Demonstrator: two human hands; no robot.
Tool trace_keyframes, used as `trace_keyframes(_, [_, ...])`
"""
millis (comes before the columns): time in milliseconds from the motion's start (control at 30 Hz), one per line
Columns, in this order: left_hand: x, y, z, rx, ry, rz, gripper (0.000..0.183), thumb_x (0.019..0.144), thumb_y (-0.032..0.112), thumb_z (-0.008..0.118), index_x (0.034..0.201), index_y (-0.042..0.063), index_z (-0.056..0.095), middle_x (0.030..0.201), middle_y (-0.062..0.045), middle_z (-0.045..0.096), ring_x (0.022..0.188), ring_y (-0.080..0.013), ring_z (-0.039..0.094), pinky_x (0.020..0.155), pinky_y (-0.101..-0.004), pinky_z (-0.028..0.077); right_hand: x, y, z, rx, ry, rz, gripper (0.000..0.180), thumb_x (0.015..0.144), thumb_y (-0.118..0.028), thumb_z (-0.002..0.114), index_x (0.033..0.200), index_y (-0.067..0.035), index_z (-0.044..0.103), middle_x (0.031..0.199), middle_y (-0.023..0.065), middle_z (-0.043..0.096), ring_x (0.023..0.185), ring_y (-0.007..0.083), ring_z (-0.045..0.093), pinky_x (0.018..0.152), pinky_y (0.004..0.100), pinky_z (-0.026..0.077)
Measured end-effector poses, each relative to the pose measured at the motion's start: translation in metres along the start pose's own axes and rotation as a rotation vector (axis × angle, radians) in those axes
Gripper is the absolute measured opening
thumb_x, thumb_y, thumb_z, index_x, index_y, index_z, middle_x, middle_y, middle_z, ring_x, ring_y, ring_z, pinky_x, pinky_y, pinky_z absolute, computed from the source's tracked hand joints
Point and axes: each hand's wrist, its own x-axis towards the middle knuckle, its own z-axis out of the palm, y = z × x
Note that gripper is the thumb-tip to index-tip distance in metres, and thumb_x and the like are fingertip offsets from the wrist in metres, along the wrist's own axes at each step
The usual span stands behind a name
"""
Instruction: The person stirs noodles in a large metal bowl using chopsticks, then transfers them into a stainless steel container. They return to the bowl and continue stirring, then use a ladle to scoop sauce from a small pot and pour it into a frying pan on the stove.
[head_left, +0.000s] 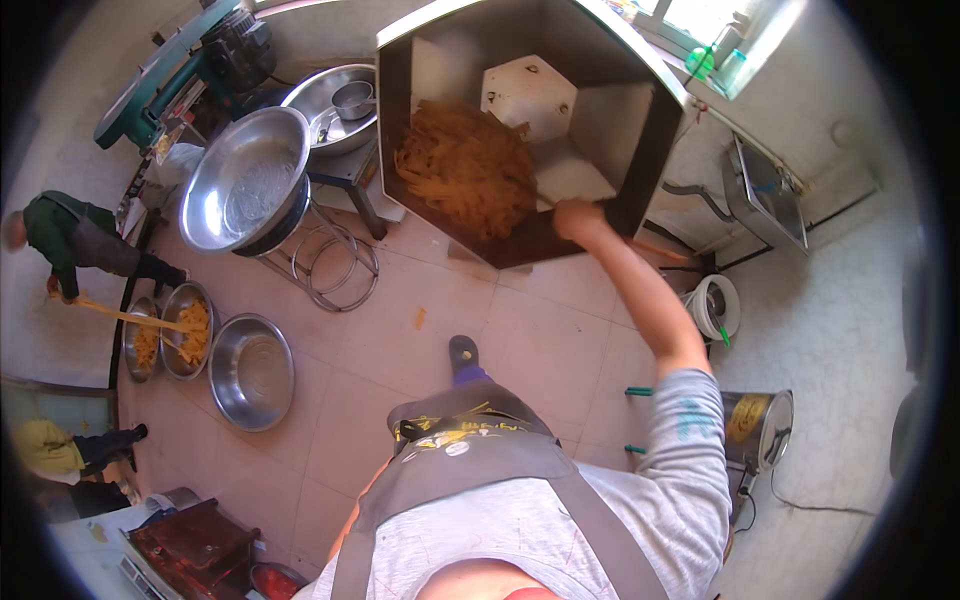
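In front of me a hexagonal metal drum (607, 112) gapes open, tilted towards me. A heap of orange-brown flat food strips (469, 172) lies against its left and lower walls. My right hand (581, 220) reaches over the drum's lower right rim, blurred, to the right of the heap. Its fingers are closed around a thin stick-like handle (660, 251), which slants out behind the hand to the right; its far end by the strips cannot be made out. My left hand is out of view.
Left of the drum, a large steel basin (251, 180) sits on a tubular stand (337, 277). Several basins, including a steel basin (251, 373), rest on the tiled floor. A person (82, 236) bends there, holding long yellow strips (127, 313). A white bucket (724, 304) stands right.
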Motion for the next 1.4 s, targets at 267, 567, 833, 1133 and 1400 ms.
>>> trace_keyframes(267, [0.035, 0.063, -0.054, -0.104, 0.157, -0.011, 0.035, 0.08, 0.028, 0.062, 0.106, 0.004, 0.061, 0.094, -0.008, 0.064, 0.081, -0.0205, 0.061, 0.072, -0.0304, 0.048, 0.115, -0.066, 0.062, 0.998, -0.333, 0.191, 0.025, 0.085, -0.021, 0.046, 0.09, -0.003, 0.062, 0.064, 0.0089, 0.057, 0.043, 0.0194, 0.048, 0.04, 0.0311, 0.038])
trace_keyframes(567, [0.101, 0.119, -0.109, -0.023, 0.174, 0.098, 0.032, 0.08, 0.026, 0.062, 0.105, 0.005, 0.062, 0.092, -0.007, 0.064, 0.078, -0.0202, 0.061, 0.07, -0.0303, 0.049, 0.126, -0.083, -0.079, 1.229, 0.195, 0.15, 0.032, 0.089, -0.034, 0.053, 0.079, -0.005, 0.062, 0.057, -0.002, 0.051, 0.042, 0.0079, 0.04, 0.037, 0.0257, 0.03])
trace_keyframes(833, [0.181, 0.217, -0.208, 0.169, 0.107, 0.206, 0.028, 0.08, 0.022, 0.061, 0.104, 0.007, 0.062, 0.089, -0.005, 0.063, 0.074, -0.0192, 0.061, 0.065, -0.0302, 0.049, 0.041, -0.013, -0.112, -0.033, 0.587, 0.374, 0.024, 0.088, -0.025, 0.048, 0.08, -0.007, 0.063, 0.066, 0.0192, 0.061, 0.064, 0.0384, 0.062, 0.058, 0.0493, 0.049])
trace_keyframes(1133, [0.157, 0.287, -0.236, -0.05, 0.043, 0.032, 0.023, 0.08, 0.014, 0.057, 0.102, 0.007, 0.061, 0.084, -0.004, 0.062, 0.068, -0.0118, 0.058, 0.053, -0.0255, 0.046, -0.027, 0.018, -0.092, -0.261, -0.077, 0.408, 0.02, 0.08, -0.02, 0.053, 0.076, -0.005, 0.065, 0.077, 0.018, 0.065, 0.073, 0.0326, 0.065, 0.063, 0.042, 0.053])
trace_keyframes(1400, [0.118, 0.232, -0.21, 0.017, 0.246, 0.067, 0.029, 0.078, 0.023, 0.057, 0.1, 0.006, 0.065, 0.091, -0.011, 0.067, 0.085, -0.0204, 0.063, 0.076, -0.0325, 0.048, 0.071, -0.035, 0.098, 0.676, -0.343, 0.311, 0.039, 0.089, -0.03, 0.045, 0.088, 0.005, 0.062, 0.079, 0.0282, 0.06, 0.08, 0.04, 0.061, 0.067, 0.0449, 0.045])
